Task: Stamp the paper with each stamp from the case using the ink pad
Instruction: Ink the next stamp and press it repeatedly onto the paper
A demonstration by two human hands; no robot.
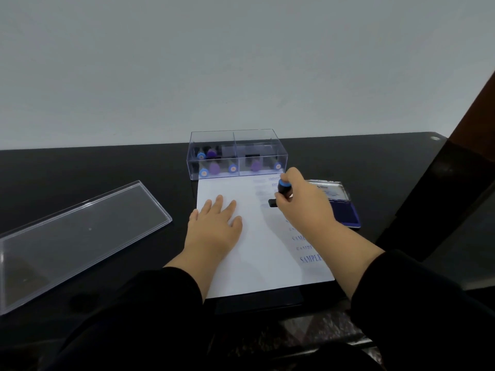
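Observation:
A white paper (257, 258) lies on the black table, with blue stamped words down its right side. My left hand (214, 226) rests flat on the sheet, fingers spread. My right hand (302, 202) grips a black stamp with a blue cap (283, 189), its base down on the paper near the upper right. A clear case (237, 156) with several blue- and purple-capped stamps stands just beyond the paper. The open ink pad (345, 210), blue inside, sits to the right of the paper, partly hidden by my right hand.
The case's clear lid (80, 234) lies on the table (107, 170) to the left. A dark wooden post (466, 145) rises at the right edge. A pale wall stands behind the table's far edge.

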